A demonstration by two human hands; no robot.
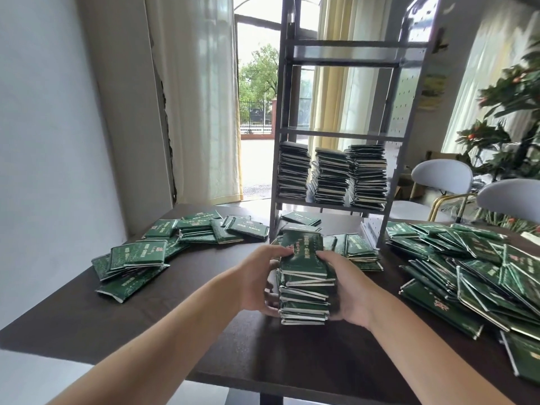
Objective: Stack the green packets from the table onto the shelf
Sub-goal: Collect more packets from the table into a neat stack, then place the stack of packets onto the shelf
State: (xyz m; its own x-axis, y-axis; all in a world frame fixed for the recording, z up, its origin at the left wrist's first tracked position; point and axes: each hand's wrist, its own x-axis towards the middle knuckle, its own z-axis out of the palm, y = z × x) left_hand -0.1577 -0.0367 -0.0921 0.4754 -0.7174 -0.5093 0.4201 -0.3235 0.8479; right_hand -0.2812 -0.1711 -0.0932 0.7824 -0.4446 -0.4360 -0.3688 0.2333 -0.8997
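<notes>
Your left hand (pixel 257 283) and right hand (pixel 346 287) clamp the packet stack (pixel 304 280) from both sides, fingers curled round it — shelf (pixel 336 204) straight ahead, stack's long axis vertical, above the table (pixel 163 325).

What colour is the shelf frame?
Dark grey metal, with pegboard-style holes in its side panel; the head view shows it.

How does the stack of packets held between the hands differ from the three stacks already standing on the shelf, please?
The held stack sits on the dark table, gripped by the left hand and right hand; the shelf stacks stand untouched on the grey shelf. The held stack is single; the shelf stacks are three, side by side. Both are green packets piled flat, somewhat unevenly.
</notes>
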